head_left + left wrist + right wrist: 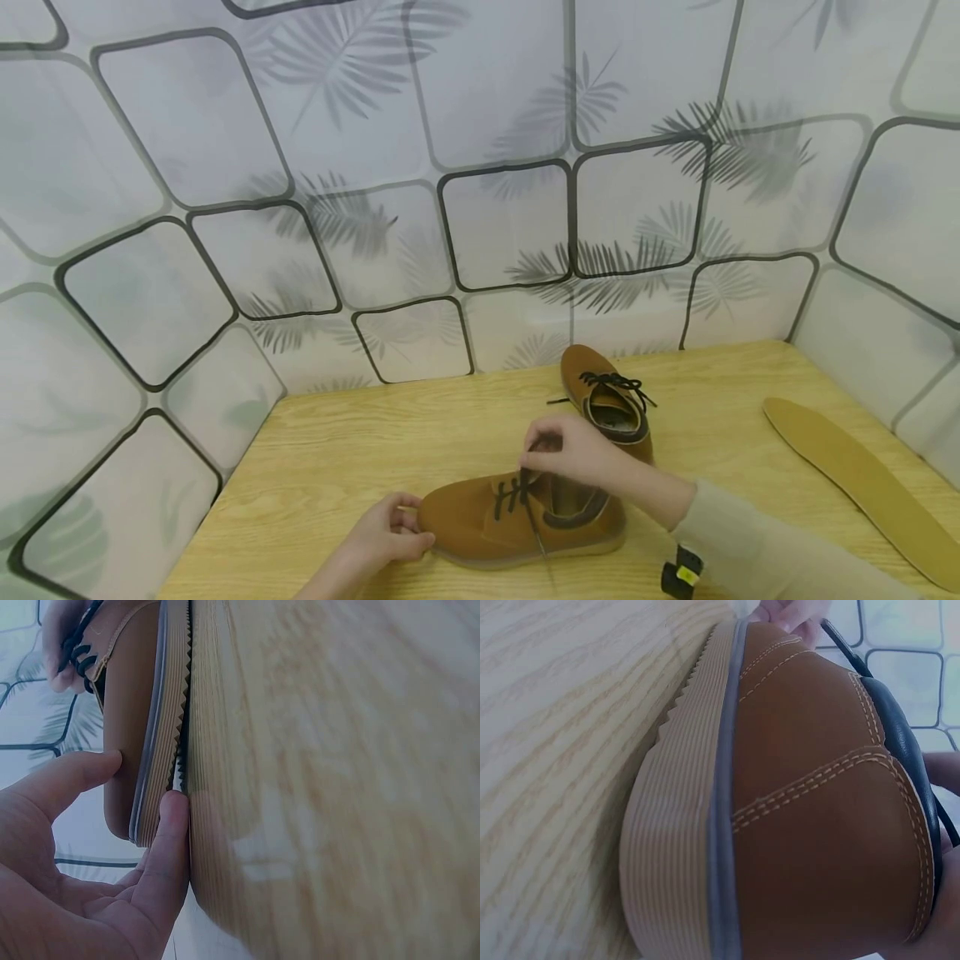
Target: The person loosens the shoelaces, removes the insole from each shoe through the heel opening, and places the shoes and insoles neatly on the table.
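Note:
A brown leather shoe (465, 517) with black laces and a pale ridged sole stands on the table, toe to the left. My left hand (384, 533) grips its toe; in the left wrist view the thumb (101, 766) lies on the upper and a fingertip (174, 806) is at the sole's lower edge. Above the shoe's opening, my right hand (573, 450) pinches the black shoelace (523, 483) near the top eyelets. A loose lace end (537, 533) hangs down the near side. The heel (825, 862) fills the right wrist view, partly hiding the right fingers.
Just behind stands a second brown shoe (585, 362), laced in black, partly covered by my right hand. A tan insole (855, 467) lies at the right of the wooden table (337, 450). Patterned wall covering (510, 225) encloses the back and sides.

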Motion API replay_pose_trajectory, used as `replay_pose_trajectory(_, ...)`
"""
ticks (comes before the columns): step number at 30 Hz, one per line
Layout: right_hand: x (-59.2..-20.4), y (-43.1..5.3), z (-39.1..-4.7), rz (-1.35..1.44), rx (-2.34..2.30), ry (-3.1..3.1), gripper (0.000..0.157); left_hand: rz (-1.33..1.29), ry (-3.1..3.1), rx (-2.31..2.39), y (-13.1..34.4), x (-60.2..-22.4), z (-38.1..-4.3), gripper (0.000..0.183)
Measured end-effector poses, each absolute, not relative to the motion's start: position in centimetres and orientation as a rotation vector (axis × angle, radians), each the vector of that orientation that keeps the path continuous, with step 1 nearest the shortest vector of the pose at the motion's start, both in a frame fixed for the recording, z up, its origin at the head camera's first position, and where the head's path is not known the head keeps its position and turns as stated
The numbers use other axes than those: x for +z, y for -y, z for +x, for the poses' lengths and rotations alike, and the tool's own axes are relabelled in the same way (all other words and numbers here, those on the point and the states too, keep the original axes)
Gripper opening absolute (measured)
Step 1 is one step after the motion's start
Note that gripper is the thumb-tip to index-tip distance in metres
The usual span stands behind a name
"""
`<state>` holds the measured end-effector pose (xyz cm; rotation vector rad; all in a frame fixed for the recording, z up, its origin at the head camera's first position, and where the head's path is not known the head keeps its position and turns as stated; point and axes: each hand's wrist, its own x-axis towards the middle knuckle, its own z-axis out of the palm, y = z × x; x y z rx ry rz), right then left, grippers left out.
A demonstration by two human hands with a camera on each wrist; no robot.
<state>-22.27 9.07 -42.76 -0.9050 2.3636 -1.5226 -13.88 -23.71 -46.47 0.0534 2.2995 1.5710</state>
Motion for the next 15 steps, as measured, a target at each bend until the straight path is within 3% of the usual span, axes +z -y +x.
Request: replay_pose_trajectory(15,-42.40,-9.44,-22.25,-0.612,-1.694,-2.311,0.020,0.052,-2.281,1.592,23.61,-46.18,-13.71,0.062)
